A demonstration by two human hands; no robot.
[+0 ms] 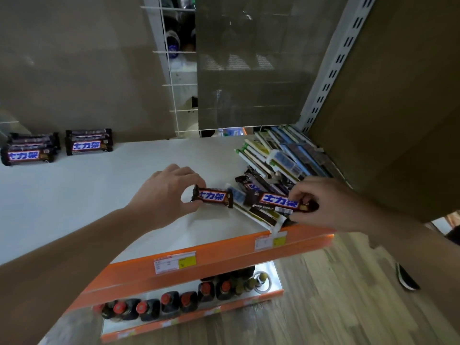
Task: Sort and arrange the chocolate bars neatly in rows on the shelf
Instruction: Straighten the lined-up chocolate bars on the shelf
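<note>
My left hand pinches the left end of a small brown chocolate bar just above the white shelf. My right hand pinches a longer brown bar by its right end, over a mixed heap of bars at the shelf's right side. Two neat stacks of the same brown bars stand at the back left, one nearer the edge and one beside it.
An orange front rail with price tags edges the shelf. Below it, a lower shelf holds dark bottles with red caps. A brown side panel closes the right. Wooden floor lies at the lower right.
</note>
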